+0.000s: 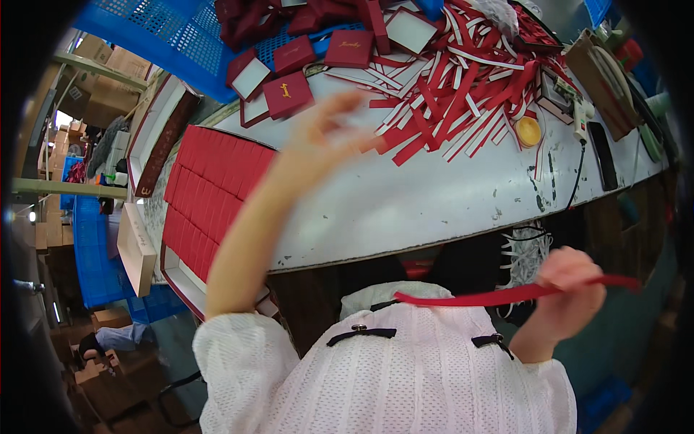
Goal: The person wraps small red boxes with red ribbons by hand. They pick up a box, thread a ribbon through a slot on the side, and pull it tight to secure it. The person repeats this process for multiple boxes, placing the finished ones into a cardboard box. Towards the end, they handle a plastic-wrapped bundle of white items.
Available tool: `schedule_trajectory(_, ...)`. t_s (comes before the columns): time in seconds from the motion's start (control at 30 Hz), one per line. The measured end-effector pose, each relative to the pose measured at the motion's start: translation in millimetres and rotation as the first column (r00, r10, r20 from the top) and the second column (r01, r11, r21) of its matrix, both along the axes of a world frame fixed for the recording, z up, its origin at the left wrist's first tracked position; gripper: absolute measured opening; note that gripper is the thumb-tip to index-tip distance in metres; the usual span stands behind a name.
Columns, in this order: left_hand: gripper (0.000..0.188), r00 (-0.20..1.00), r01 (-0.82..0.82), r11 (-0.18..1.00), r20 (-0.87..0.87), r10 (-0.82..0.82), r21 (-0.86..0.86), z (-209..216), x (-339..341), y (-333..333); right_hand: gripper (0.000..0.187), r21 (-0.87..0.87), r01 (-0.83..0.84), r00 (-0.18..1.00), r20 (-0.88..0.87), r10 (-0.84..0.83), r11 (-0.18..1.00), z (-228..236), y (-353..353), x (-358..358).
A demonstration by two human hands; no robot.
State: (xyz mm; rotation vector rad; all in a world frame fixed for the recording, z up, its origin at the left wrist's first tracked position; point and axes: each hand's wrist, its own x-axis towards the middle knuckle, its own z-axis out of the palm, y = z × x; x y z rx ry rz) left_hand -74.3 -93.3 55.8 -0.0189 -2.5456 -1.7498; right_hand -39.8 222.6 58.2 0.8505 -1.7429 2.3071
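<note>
Red ribbon (pixel 491 295) is stretching out from a closed right hand (pixel 571 286)

The right hand is gripping the ribbon in curled fingers, just off the front edge of the worktop (pixel 347 217), toward its right. One end is pointing left across the front of a white shirt (pixel 405 362); the other is poking out past the knuckles, and the fist is hiding the stretch between.

The left hand (pixel 314 141) is hovering over the far half of the worktop, left of its middle, with fingers parted and no thing showing in its hold. Blur is smearing those fingers, so whether a fingertip is touching the ribbon pile (pixel 470 94) beside it cannot be told.

That pile, red and white strips, is spreading along the far edge, right of the middle, many ends lying buried. Red blocks (pixel 206 188) are sitting in rows at the left end, the left forearm covering some of them. Dark red boxes (pixel 349 49) are crowding the far left corner beside a blue basket (pixel 173 40); the picture's upper rim is cutting off both.

Gold script is showing on some box lids. Brown cartons (pixel 94 50) beyond the left end are bearing dark marks too small to read. Near the right edge, a black slab (pixel 602 155) is lying beside a white tool (pixel 580 119) with a cord.
</note>
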Motion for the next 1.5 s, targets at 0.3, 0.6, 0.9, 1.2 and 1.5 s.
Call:
schedule_trajectory(0.3, 0.061, 0.783, -0.407, 0.712, 0.184, 0.595, -0.572, -105.0, -87.2, -188.7, 0.024, -0.598, 0.027, 0.996, 0.085, 0.03, 0.801, 9.4, 65.9, 8.5)
schedule_trajectory(0.6, 0.041, 0.95, -0.257, 0.946, 0.127, 0.285, -0.199, -63.7, -67.6, -92.8, 0.021, 0.088, -0.24, 0.76, 0.636, 0.131, 0.967, -44.8, -5.3, 14.7)
schedule_trajectory(0.9, 0.036, 0.73, 0.247, 0.815, 0.452, -0.512, 0.524, 0.1, 6.4, 28.2, 0.022, 0.131, -0.315, 0.841, 0.498, 0.213, 0.94, -41.4, -59.5, -22.8)
schedule_trajectory(1.2, 0.048, 0.985, 0.13, 0.826, -0.166, -0.045, 0.548, -52.6, 74.5, 103.5, 0.017, -0.29, 0.05, 0.74, 0.653, 0.159, 0.956, -61.6, -85.1, -15.9)
schedule_trajectory(1.5, 0.024, 0.97, -0.069, 0.524, -0.067, 0.236, 0.849, -44.4, 60.5, 112.5, 0.014, 0.529, -0.023, 0.992, -0.096, 0.087, 0.848, -34.2, -48.9, -14.4)
